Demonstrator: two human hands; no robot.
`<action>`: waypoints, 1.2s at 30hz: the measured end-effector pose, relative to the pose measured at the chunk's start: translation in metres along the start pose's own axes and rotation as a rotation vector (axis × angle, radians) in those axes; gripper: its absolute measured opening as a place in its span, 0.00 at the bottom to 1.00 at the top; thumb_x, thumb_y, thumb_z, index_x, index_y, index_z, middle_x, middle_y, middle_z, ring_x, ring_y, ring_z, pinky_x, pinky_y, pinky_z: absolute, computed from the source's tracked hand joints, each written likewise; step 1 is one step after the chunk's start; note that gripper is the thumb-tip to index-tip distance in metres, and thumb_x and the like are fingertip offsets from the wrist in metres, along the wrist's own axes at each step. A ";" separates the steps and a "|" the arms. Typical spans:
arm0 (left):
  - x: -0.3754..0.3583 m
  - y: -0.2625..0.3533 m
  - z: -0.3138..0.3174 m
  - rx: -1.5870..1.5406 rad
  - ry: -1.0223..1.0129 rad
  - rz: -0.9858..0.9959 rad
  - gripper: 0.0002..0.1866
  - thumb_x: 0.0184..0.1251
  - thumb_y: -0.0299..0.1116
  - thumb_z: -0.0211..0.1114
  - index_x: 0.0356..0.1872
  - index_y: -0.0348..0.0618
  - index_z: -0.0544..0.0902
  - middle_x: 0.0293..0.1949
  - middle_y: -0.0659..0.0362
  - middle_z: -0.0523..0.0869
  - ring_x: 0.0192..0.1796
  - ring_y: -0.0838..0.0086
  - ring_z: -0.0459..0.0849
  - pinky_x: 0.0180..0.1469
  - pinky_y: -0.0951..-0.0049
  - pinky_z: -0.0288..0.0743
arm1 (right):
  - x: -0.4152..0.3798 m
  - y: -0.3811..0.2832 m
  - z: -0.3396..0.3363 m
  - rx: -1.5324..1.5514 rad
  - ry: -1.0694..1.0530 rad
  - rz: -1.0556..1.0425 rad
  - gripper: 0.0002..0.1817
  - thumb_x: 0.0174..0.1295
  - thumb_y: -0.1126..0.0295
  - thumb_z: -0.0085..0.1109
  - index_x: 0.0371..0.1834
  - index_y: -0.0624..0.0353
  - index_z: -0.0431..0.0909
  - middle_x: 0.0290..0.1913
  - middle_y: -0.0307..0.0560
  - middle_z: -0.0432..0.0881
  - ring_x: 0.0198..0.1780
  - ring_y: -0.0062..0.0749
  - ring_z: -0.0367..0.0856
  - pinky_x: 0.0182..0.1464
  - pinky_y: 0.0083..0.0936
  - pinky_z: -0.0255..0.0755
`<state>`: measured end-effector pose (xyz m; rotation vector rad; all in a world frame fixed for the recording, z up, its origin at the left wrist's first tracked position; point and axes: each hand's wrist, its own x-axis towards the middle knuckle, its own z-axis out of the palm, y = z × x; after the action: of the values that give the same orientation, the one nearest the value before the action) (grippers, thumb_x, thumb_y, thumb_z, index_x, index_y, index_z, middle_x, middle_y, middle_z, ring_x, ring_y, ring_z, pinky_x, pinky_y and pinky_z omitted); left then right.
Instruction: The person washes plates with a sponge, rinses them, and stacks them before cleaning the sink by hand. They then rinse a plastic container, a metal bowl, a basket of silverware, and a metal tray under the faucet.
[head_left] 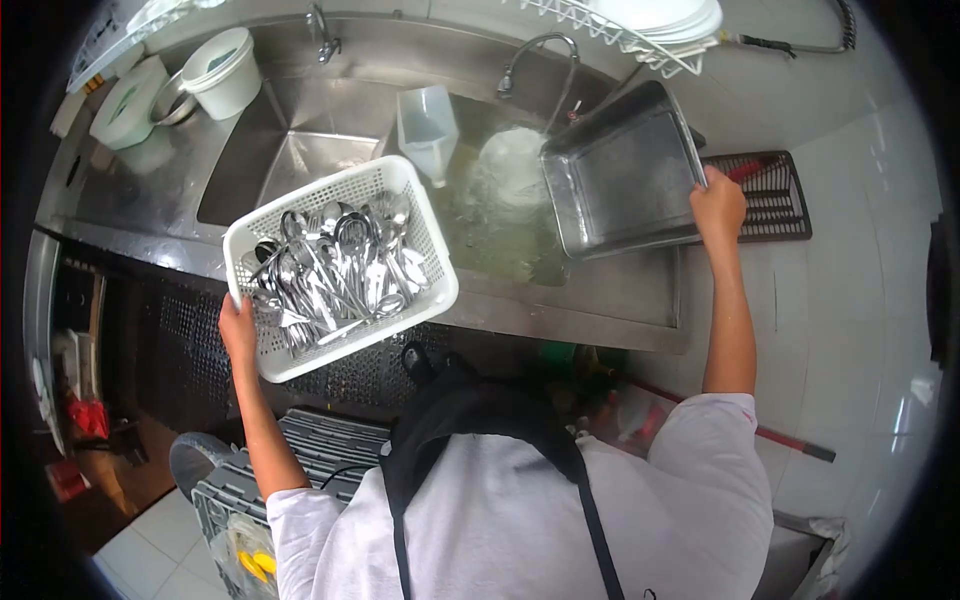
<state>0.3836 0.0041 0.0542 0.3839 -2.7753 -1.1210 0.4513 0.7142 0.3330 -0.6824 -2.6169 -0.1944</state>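
Observation:
My left hand (238,332) is closed on the left rim of a white perforated plastic basket (440,275). Inside lies a jumbled heap of metal cutlery (335,265), with spoons and forks showing. The basket is tilted and overlaps the front edge of the sink. My right hand (718,208) grips the right rim of a deep rectangular metal pan (625,170). That pan is tipped up over the right side of the water-filled basin (500,240), and its inside looks bare. Some fingers of both hands are hidden behind the rims.
Water runs from a curved faucet (540,45) into the right basin. A clear plastic container (427,125) stands near the divider. White buckets (222,75) sit at the left back. A dark rack (765,195) lies at right; a wire shelf (600,30) with plates hangs above.

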 end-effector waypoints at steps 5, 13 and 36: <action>0.005 -0.009 0.001 0.002 -0.016 0.016 0.18 0.68 0.35 0.61 0.53 0.32 0.79 0.44 0.39 0.86 0.48 0.46 0.86 0.50 0.56 0.75 | -0.031 0.011 -0.020 -0.047 0.155 -0.226 0.04 0.52 0.78 0.60 0.30 0.59 0.77 0.30 0.53 0.83 0.34 0.57 0.82 0.35 0.49 0.74; 0.016 -0.028 0.005 -0.063 -0.028 0.074 0.19 0.68 0.33 0.60 0.53 0.27 0.79 0.43 0.43 0.88 0.44 0.60 0.85 0.51 0.61 0.75 | -0.074 0.118 -0.038 -0.070 0.231 0.043 0.05 0.50 0.77 0.61 0.27 0.59 0.75 0.28 0.53 0.80 0.34 0.59 0.80 0.34 0.50 0.71; 0.014 -0.029 -0.005 0.067 -0.098 0.082 0.18 0.71 0.35 0.62 0.54 0.31 0.78 0.41 0.49 0.86 0.42 0.65 0.85 0.47 0.63 0.77 | -0.121 0.548 0.014 -0.161 0.083 0.406 0.05 0.49 0.73 0.57 0.26 0.63 0.75 0.29 0.58 0.81 0.36 0.56 0.83 0.38 0.48 0.73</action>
<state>0.3765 -0.0236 0.0378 0.2247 -2.8900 -1.0587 0.8125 1.1416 0.2828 -1.2138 -2.3403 -0.3027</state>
